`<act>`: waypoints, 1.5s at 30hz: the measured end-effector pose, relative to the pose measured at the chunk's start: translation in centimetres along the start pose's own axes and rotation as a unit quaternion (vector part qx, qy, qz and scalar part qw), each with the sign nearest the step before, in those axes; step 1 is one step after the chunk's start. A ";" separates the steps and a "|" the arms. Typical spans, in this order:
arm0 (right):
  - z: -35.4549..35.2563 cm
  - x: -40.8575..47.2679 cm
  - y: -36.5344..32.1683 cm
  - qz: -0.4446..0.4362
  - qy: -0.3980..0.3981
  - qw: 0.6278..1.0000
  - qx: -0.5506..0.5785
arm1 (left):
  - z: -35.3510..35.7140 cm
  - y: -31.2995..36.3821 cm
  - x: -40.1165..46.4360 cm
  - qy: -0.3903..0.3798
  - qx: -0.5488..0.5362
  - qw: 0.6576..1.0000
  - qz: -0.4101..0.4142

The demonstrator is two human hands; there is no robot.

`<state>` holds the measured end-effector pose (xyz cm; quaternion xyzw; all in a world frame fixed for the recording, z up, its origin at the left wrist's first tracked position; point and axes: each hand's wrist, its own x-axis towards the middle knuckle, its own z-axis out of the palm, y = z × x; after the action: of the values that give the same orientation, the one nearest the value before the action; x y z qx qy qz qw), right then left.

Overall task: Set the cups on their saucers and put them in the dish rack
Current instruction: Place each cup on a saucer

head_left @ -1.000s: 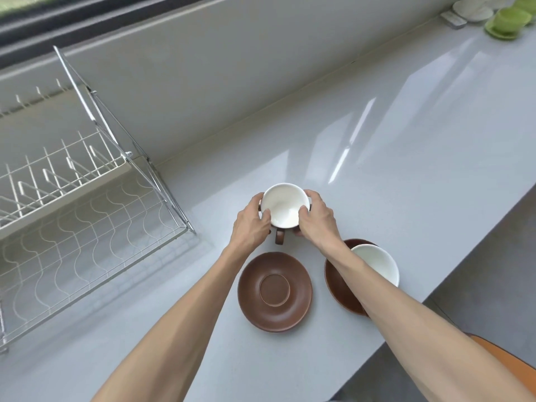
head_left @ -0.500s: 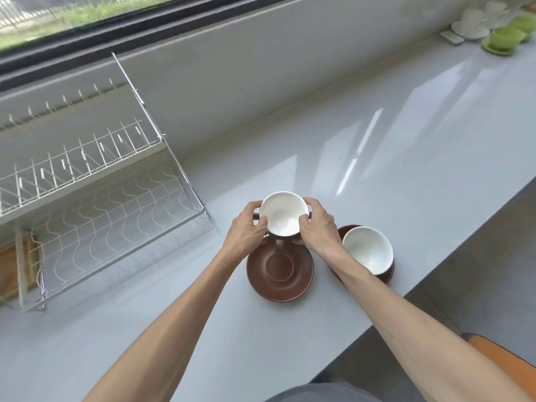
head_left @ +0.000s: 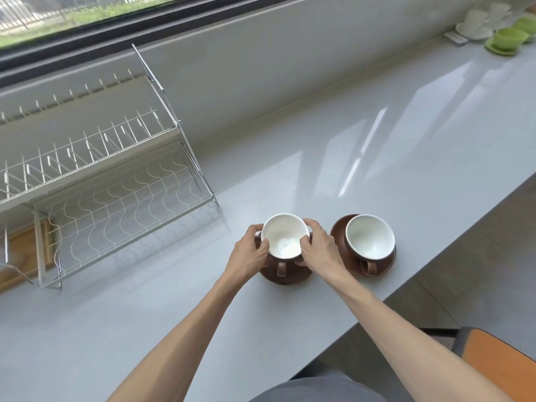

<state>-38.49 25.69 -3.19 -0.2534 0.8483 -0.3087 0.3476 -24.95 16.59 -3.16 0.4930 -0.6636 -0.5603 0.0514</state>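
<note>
A brown cup with a white inside (head_left: 284, 237) sits upright over a brown saucer (head_left: 287, 278), handle toward me. My left hand (head_left: 251, 252) grips its left side and my right hand (head_left: 320, 250) grips its right side. Whether the cup rests fully on the saucer I cannot tell, since my fingers hide the base. To the right a second brown cup (head_left: 369, 237) stands on its own brown saucer (head_left: 338, 236). The wire dish rack (head_left: 116, 198) stands at the left with two bare tiers.
Green and white cups on saucers (head_left: 506, 39) stand far back right on the grey counter. The counter's front edge (head_left: 429, 271) runs diagonally just right of the second saucer. An orange chair seat (head_left: 504, 361) is at lower right. A wooden board (head_left: 20, 253) lies under the rack.
Both hands carried the cup toward me from beyond the bare saucer and lowered it onto the saucer's middle. The view tilted up, showing more of the rack and window.
</note>
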 end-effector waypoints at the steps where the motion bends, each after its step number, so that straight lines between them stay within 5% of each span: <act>1: 0.1 -0.1 0.1 0.001 0.001 1.000 -0.004 | 0.1 -0.2 -0.2 -0.001 -0.005 1.000 -0.002; 28: 0.2 -0.3 2.2 -0.024 -0.017 0.999 0.013 | 1.2 -1.4 -0.7 -0.002 -0.001 1.000 -0.018; 36: -1.0 0.1 2.9 -0.049 0.039 0.994 -0.090 | 0.8 -1.7 -0.2 0.065 0.013 0.997 -0.027; 45: -0.3 0.6 4.1 -0.031 -0.035 0.998 0.038 | 1.4 -2.3 0.0 0.036 -0.126 0.987 -0.097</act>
<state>-39.99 28.20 -6.17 -0.2770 0.8152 -0.3420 0.3766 -24.44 17.76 -5.52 0.5647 -0.5345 -0.6234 0.0824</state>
